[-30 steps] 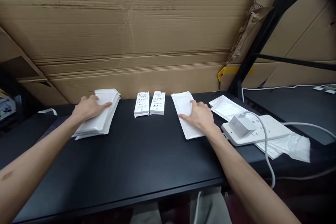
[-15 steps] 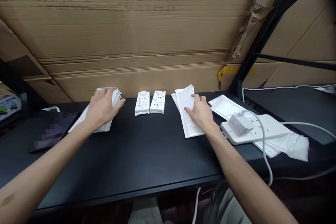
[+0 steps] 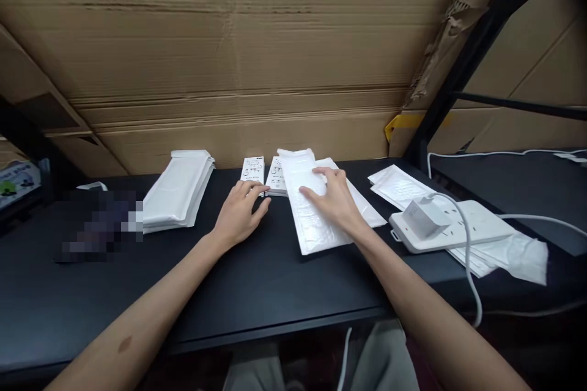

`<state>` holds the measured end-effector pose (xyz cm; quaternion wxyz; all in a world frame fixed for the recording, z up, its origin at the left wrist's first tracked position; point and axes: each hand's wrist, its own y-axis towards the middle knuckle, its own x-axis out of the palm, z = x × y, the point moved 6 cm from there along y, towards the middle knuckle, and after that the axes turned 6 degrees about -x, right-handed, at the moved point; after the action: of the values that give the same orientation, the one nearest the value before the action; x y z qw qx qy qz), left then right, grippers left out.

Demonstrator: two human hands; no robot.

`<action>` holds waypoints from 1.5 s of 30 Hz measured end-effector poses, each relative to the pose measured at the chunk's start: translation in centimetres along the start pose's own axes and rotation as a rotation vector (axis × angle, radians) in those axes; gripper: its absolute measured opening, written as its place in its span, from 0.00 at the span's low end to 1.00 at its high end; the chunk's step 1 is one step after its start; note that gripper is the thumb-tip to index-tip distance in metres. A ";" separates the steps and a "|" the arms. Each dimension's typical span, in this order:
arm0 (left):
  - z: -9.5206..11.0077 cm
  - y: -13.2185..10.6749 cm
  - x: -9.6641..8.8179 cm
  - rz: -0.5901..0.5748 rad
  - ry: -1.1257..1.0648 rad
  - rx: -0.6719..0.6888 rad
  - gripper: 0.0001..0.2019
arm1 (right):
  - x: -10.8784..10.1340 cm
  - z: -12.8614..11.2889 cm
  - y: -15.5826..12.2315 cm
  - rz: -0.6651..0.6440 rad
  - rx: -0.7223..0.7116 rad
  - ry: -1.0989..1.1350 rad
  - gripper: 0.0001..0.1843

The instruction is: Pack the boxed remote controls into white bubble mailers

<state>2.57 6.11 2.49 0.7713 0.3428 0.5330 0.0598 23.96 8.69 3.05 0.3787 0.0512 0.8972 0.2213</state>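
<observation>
Left hand [image 3: 238,215] lies open, fingertips touching a small white box [image 3: 253,169] at the back of the black table [image 3: 257,293]. Right hand [image 3: 334,203] rests flat and open on a white bag [image 3: 312,229] just beside it.

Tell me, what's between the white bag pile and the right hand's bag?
Two small white boxes, the left hand touching one, seen in the head view.

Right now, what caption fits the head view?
Left hand reaches a remote; right hand lies on a mailer, black desk.
</observation>
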 end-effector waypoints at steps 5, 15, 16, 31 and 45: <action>1.4 -0.6 -0.5 -0.055 -0.077 0.040 0.16 | 2.7 -2.2 -1.8 -0.113 -0.117 -0.086 0.24; 3.7 -1.7 0.2 -0.457 -0.193 0.123 0.14 | 2.9 -3.6 -1.8 -0.059 -0.310 -0.265 0.18; 3.8 -1.8 0.0 -0.468 -0.210 0.130 0.14 | 3.1 -3.7 -1.8 -0.076 -0.323 -0.289 0.18; 2.3 -2.5 1.1 -0.441 -0.079 0.035 0.21 | 5.0 -2.8 -1.9 -0.244 -0.170 -0.158 0.17; 1.6 -2.7 1.4 -0.354 0.010 -0.093 0.30 | 5.1 -2.8 -2.5 -0.214 -0.068 0.067 0.20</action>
<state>3.80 4.02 0.10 0.7821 0.2071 0.5856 -0.0505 18.58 6.80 0.34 0.3716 -0.0650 0.9017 0.2115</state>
